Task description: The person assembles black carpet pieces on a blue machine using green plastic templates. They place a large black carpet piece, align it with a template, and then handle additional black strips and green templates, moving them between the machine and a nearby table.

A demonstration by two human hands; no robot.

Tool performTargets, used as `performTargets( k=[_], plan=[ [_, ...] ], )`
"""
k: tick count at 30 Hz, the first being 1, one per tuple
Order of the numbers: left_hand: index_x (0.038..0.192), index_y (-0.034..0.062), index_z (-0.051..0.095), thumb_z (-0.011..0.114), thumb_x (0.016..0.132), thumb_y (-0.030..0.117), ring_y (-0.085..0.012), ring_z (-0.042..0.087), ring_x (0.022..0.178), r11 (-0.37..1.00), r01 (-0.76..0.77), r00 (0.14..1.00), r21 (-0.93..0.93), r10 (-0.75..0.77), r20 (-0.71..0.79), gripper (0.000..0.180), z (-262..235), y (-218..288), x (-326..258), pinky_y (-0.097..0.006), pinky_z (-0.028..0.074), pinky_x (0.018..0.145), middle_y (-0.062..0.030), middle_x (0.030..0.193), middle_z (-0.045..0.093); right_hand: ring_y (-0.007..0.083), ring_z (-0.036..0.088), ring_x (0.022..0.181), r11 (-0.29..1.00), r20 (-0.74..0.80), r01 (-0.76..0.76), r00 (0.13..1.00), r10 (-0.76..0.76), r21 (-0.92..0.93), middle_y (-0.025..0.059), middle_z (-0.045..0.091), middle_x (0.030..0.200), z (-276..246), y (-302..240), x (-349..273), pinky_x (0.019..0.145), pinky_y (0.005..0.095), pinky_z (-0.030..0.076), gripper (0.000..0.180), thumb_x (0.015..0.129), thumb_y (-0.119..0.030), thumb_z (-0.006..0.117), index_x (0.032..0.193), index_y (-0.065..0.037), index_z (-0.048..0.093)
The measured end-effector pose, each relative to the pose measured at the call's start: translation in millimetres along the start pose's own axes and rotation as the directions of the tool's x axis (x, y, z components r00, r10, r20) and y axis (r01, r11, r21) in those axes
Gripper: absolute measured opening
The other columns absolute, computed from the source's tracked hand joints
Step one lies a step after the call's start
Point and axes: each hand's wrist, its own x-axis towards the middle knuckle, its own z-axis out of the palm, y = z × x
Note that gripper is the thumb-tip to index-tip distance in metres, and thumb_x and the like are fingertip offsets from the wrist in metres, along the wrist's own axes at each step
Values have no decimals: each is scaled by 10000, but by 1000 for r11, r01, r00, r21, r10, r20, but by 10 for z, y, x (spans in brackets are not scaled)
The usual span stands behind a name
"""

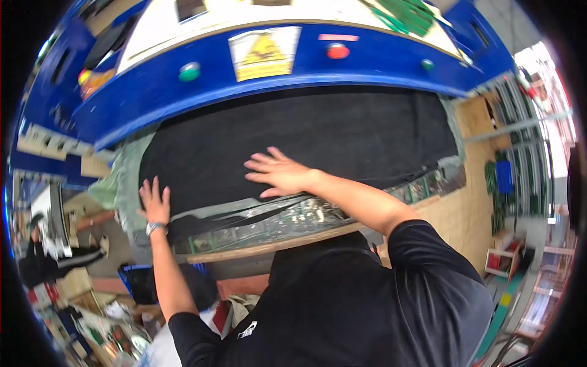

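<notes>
A wide black fabric sheet (306, 131) lies spread in front of me beneath the blue machine beam. My right hand (281, 174) rests with fingers stretched out on the middle of this fabric. At the fabric's left end is my left hand (156, 205), its fingers spread, near the border with a grey-green cloth (129, 177). A watch or bracelet circles the left wrist. Along the near edge the fabric is wrinkled, and a shiny see-through strip (306, 215) with green pieces shows there. Neither hand holds anything.
Across the far side runs a blue machine beam (391, 70) with a green button (189, 71), a red button (337, 51) and a yellow warning sign (264, 53). A wooden board edge (269, 246) borders the near side. Another person (40, 260) is at far left.
</notes>
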Motion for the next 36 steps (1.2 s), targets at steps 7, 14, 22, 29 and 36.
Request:
performTargets(
  k=[7,14,22,29,36],
  plan=[
    [1457,223,466,615,947,324,-350,250,1483,997,-73,995,-12,72,-68,541,-37,971,-287,-774,240,1046,-113,1584,316,404,633,1084,280,-588,-955,173,790,96,244,671,1127,-1174,1304,-4001,953,469,499,471,851,-372,712,1103,26,685],
    [1414,166,504,668,916,337,-387,267,1471,871,-466,884,-156,467,-32,552,92,3706,-1231,-720,253,1075,-159,1560,337,404,664,956,-156,-494,-953,-270,826,260,231,695,974,-1412,2596,-6324,841,480,518,457,856,-460,715,953,-18,653],
    [1477,220,444,695,880,427,-381,141,1512,900,-426,888,-90,435,150,680,235,5074,-1866,-722,142,1118,-154,1631,191,441,655,903,-171,-347,-904,-317,883,391,227,690,887,-1425,2626,-6554,788,503,500,313,861,-309,752,889,-35,603],
    [1432,225,482,706,850,452,-437,223,1467,914,-398,906,-75,405,127,663,145,5144,-1982,-748,209,1070,-150,1588,277,393,669,905,99,-438,-948,-46,898,304,242,693,966,-1695,2926,-6601,804,441,516,425,864,-324,749,1090,28,673],
    [1472,252,432,641,900,478,-410,192,1487,943,-313,940,-110,324,104,650,212,5290,-2285,-756,265,1050,-159,1597,245,370,664,870,221,-472,-958,112,874,182,209,689,973,-1766,4551,-5741,776,470,527,470,883,-450,708,1003,2,666]
  ],
)
